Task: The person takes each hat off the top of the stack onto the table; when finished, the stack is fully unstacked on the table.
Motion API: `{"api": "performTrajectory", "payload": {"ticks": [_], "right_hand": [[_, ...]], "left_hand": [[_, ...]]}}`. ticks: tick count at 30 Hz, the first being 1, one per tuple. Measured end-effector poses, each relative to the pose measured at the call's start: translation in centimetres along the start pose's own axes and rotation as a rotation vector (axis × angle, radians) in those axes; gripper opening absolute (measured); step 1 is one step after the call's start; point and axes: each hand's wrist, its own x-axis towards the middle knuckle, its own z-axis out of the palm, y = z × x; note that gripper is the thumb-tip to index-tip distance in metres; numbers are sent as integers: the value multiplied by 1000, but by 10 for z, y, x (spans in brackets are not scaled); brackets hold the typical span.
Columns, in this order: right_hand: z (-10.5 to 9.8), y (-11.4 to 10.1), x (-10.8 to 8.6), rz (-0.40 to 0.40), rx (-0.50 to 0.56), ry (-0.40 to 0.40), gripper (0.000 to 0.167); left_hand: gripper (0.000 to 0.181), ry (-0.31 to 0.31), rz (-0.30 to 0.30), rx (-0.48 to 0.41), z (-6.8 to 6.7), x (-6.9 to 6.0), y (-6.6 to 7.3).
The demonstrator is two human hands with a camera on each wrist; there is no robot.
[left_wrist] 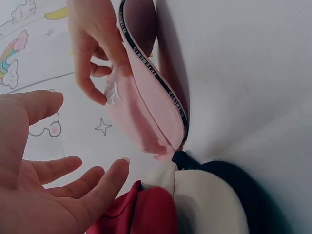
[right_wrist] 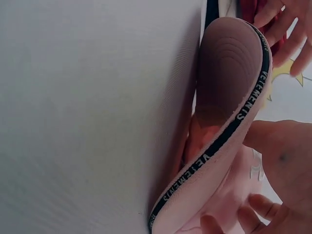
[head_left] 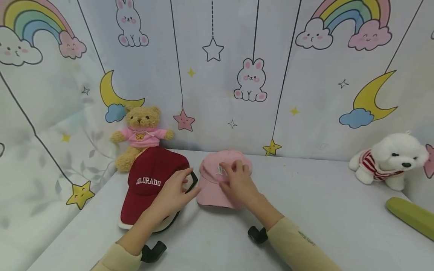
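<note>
A pink cap [head_left: 211, 195] with pale lettering on its front sits at the middle of the table. My right hand [head_left: 241, 184] is over its crown, thumb and fingers spread apart and touching the cloth. In the right wrist view, the brim's dark edge band [right_wrist: 239, 117] reads VETEMENTS. To the left lies a dark red cap [head_left: 149, 167] lettered COLORADO, with a cream piece with a dark edge [left_wrist: 209, 195] beside it. My left hand [head_left: 173, 195] hovers in front of the red cap's right side, fingers relaxed and holding nothing.
A teddy bear [head_left: 144, 137] in a pink top sits behind the red cap. At the far right are a white plush dog [head_left: 390, 158] and a green elongated object [head_left: 411, 216]. A printed cloth backdrop [head_left: 217, 22] rises behind the white table [head_left: 305, 214].
</note>
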Motion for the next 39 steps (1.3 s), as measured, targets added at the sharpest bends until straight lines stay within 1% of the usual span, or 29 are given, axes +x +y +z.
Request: {"api": "performTrajectory", "payload": {"ticks": [5,7,13,18,21,27,32,39], "right_hand": [[1,0,4,10,-15,-14,55],[1,0,6,15,-19,-19,55],[-1,-1,12,46,-7,-50,56],[1,1,18,82,-29,-73,57],[3,3,21,84,-36,-66,56],[7,5,26,111,-32,-85,56],[8,7,30,124,-43,-91,56],[7,7,37,138,-65,-98,56]], "left_hand": [[62,18,51,-44,-8,-11,-3],[61,28,67,-44,-12,-15,-5],[59,87,87,-46,-26,-29,-12],[59,120,95,-58,-36,-36,-19],[58,132,95,-57,-40,-39,-23],[58,157,105,-44,-47,-43,-29],[59,194,117,-33,-53,-43,-33],[59,256,119,-18,-62,-44,-43]]}}
